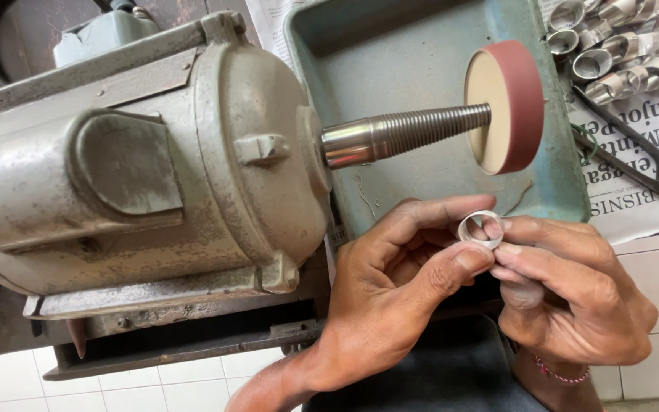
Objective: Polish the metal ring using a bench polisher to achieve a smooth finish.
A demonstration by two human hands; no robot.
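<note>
A small silver metal ring (pixel 480 228) is pinched between both my hands just below the green tray. My left hand (pixel 390 294) grips it with thumb and forefinger from the left. My right hand (pixel 573 294) holds its right side with the fingertips; a red thread bracelet sits on that wrist. Above the ring, a red-rimmed sanding wheel (pixel 509 107) sits on the threaded steel spindle (pixel 406 133) of a large grey bench motor (pixel 139 168). The ring is apart from the wheel.
A green metal tray (pixel 390 69) surrounds the wheel. Several silver rings (pixel 627 46) are heaped at the top right on newspaper (pixel 642 179), beside dark metal tongs (pixel 634 156). White tiles lie below and to the right.
</note>
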